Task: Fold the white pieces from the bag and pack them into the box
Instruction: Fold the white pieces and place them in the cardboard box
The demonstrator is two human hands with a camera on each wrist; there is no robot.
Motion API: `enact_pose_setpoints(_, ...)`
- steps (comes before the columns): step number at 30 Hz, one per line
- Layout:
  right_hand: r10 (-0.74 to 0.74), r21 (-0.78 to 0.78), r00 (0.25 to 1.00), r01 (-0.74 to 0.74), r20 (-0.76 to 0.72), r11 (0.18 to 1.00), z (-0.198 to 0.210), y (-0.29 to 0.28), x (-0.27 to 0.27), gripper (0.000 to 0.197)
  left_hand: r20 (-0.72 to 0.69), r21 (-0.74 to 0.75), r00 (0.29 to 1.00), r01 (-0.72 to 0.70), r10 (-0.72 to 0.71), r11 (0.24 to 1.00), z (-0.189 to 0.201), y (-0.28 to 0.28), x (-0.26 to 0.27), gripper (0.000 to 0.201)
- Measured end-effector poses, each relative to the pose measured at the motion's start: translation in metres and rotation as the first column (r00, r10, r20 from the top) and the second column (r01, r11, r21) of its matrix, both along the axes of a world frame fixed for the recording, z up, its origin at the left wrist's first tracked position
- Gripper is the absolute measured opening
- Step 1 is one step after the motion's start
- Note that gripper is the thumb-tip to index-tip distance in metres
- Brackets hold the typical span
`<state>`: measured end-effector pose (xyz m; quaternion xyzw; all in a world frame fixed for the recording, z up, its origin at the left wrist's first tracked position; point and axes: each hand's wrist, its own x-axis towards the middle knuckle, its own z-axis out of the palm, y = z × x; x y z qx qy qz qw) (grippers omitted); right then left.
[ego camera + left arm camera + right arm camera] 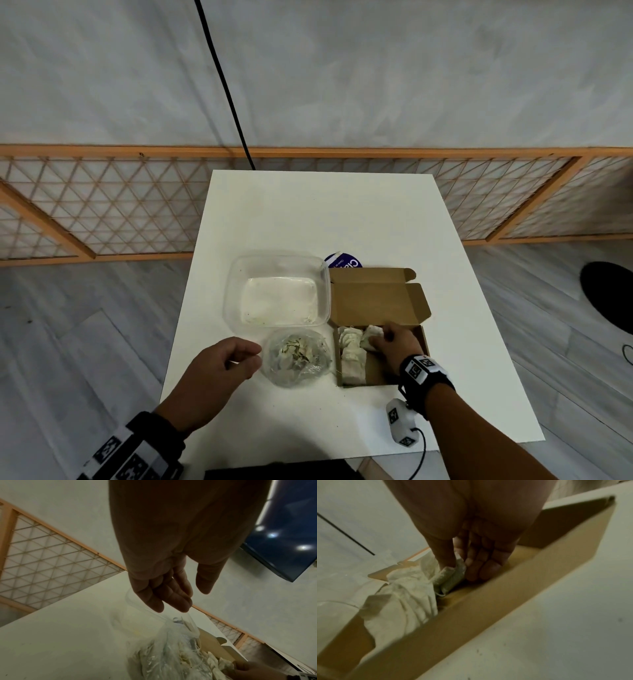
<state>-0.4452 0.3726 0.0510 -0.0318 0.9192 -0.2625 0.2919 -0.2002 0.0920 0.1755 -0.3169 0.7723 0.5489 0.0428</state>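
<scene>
An open brown cardboard box (373,377) sits on the white table, its lid flap (376,301) folded back. My right hand (394,341) is inside the box and pinches a folded white piece (452,577) between thumb and fingers. Other folded white pieces (351,356) lie along the box's left side, also seen as folded white pieces (406,601) in the right wrist view. A clear plastic bag (296,358) with more white pieces lies left of the box; the bag (169,654) shows below my left hand. My left hand (236,356) hovers beside the bag, fingers loosely curled, holding nothing.
A clear plastic container (277,291) stands behind the bag. A dark blue round item (342,262) peeks out behind the box lid. A white tracker device (402,423) with a cable lies near the table's front right edge. A wooden lattice screen (102,205) runs behind the table.
</scene>
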Motion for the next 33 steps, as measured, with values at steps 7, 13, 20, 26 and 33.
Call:
enact_pose_setpoints(7,-0.243,-0.057,0.970,0.242,-0.024,0.969,0.012,-0.013,0.013,0.037,0.003,-0.004,0.999,0.049,-0.049,0.999,-0.015,0.004,-0.006,0.009)
enact_pose_setpoints(13,0.064,-0.117,0.964,-0.097,-0.258,0.988,0.050,-0.038,0.046,0.015,0.018,-0.159,0.990,0.141,-0.139,0.977,-0.041,0.007,-0.015,0.012)
enact_pose_setpoints(20,0.595,-0.052,0.758,-0.628,-0.267,0.777,0.044,-0.101,0.086,0.029,0.170,-0.186,0.966,0.224,-0.193,0.957,-0.057,0.015,-0.023,0.033)
enact_pose_setpoints(26,0.618,0.061,0.768,-0.617,-0.169,0.784,0.033,-0.130,0.088,0.032,0.160,-0.164,0.963,0.244,-0.218,0.956,-0.056,0.018,-0.023,0.042)
enact_pose_setpoints(33,0.454,-0.166,0.864,-0.492,-0.218,0.855,0.061,-0.122,0.086,0.018,0.146,-0.118,0.979,0.163,-0.146,0.980,-0.060,0.007,-0.021,0.041)
